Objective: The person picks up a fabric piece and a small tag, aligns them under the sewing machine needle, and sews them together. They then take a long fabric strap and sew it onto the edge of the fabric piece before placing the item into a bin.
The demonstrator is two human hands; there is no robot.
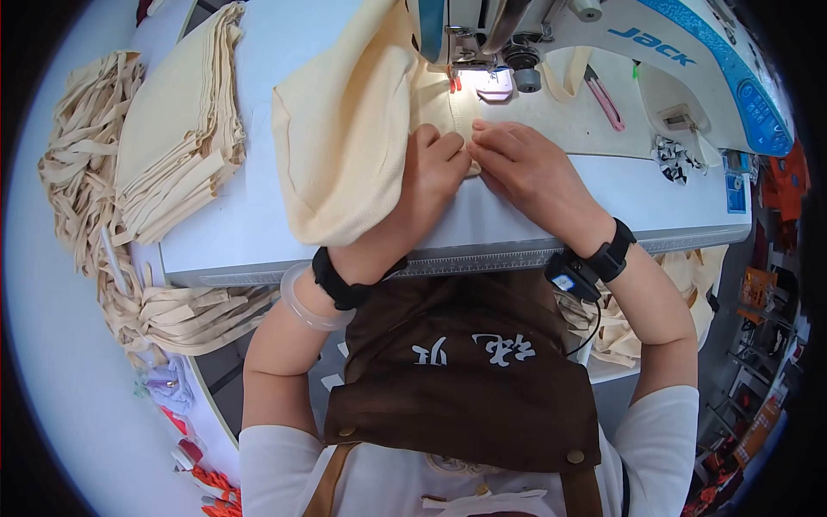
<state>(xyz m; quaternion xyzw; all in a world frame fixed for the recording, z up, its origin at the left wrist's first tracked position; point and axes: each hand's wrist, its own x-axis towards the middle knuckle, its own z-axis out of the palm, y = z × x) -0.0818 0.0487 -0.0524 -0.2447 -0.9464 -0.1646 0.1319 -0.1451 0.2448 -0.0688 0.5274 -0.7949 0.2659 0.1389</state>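
Observation:
A cream canvas bag (345, 146) with seamed edges drapes over my left forearm and runs up to the sewing machine (560, 34). Its flat edge (441, 103) lies under the lit needle area beside the red-tipped presser foot (455, 84). My left hand (431, 172) has its fingers curled on the cloth just in front of the foot. Close by on the right, my right hand (530, 172) pinches the same cloth edge, its fingertips almost meeting the left ones. Part of the cloth is hidden beneath both hands.
Folded cream cloth panels (185, 121) are stacked at the left, beside bundled fabric straps (86, 164). Pink-handled thread snips (606, 103) lie on the machine bed. A ruler strip (482, 257) lines the table's front edge. More cream cloth (616, 332) sits below right.

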